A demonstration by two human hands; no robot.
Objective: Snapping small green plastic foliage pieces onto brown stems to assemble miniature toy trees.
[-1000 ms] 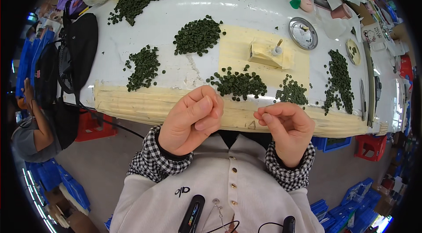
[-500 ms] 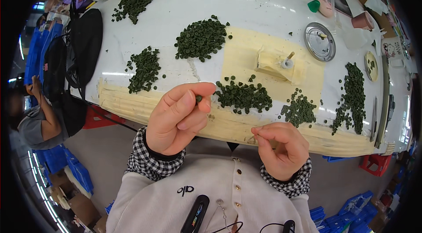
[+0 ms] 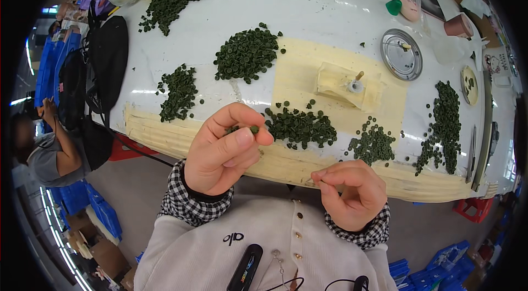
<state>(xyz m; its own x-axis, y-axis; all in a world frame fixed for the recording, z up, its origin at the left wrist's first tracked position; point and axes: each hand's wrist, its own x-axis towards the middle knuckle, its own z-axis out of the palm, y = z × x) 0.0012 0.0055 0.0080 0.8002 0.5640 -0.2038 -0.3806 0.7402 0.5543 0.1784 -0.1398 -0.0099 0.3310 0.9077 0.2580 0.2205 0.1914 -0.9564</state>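
My left hand [image 3: 225,151] is closed, with a small dark green disc-shaped piece [image 3: 254,129] pinched between thumb and fingertips. More green shows behind the thumb, partly hidden by the fingers. To its right, my right hand [image 3: 355,189] is closed in a pinch above the table's front edge. Something thin and tiny seems to sit at its fingertips, too small to name. Just beyond the hands lies a loose pile of small dark green pieces [image 3: 301,127]. A smaller heap of green ring-like pieces [image 3: 372,141] is beyond the right hand.
A taped block with an upright peg [image 3: 356,86] stands on yellowish paper. More green piles [image 3: 247,53] lie leftward, with another [image 3: 444,120] at right. A round metal lid [image 3: 401,54] and tweezers [image 3: 472,153] lie at right. A person [image 3: 58,145] works at far left.
The green piece in my left hand now shows more fully at the fingertips. My right hand stays nearly in place, still pinched. The view has shifted slightly.
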